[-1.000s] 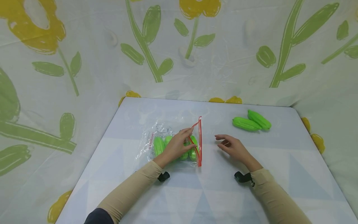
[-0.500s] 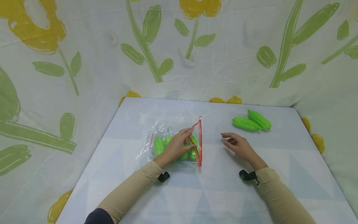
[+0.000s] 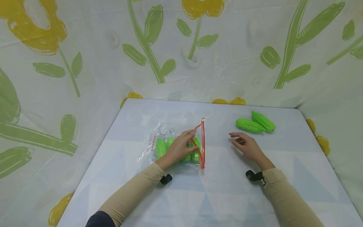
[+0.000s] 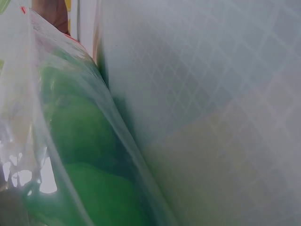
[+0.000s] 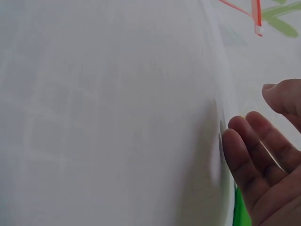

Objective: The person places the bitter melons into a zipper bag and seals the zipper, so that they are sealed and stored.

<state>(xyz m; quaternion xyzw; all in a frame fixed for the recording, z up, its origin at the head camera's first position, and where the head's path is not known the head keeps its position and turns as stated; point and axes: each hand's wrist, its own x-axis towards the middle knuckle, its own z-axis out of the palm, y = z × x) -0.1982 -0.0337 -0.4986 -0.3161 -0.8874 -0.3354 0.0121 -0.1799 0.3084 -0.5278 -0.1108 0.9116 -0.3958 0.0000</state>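
A clear zip bag [image 3: 150, 151] with a red zip edge [image 3: 202, 145] lies left of the table's middle, its mouth facing right and spread apart. Several bright green, ridged, vegetable-like pieces [image 3: 161, 148] are inside it; in the left wrist view green pieces [image 4: 82, 127] show through the film. My left hand [image 3: 180, 146] reaches over the bag and holds the upper layer at the zip edge, covering some of the contents. To the right, my right hand [image 3: 248, 146] hovers with relaxed fingers and holds nothing. In the right wrist view, its fingers [image 5: 256, 160] are apart from the thumb.
Beyond my right hand, a green ridged piece [image 3: 250, 125] lies touching another green piece [image 3: 263, 121] on the pale patterned table [image 3: 221, 195]. Flower-printed curtains [image 3: 227, 72] enclose the table's back and sides. A small black wrist camera [image 3: 254, 176] sits at my right cuff.
My right hand has moved to the right and slightly away from me, nearer the two loose green pieces. The left hand and the bag have stayed in place.
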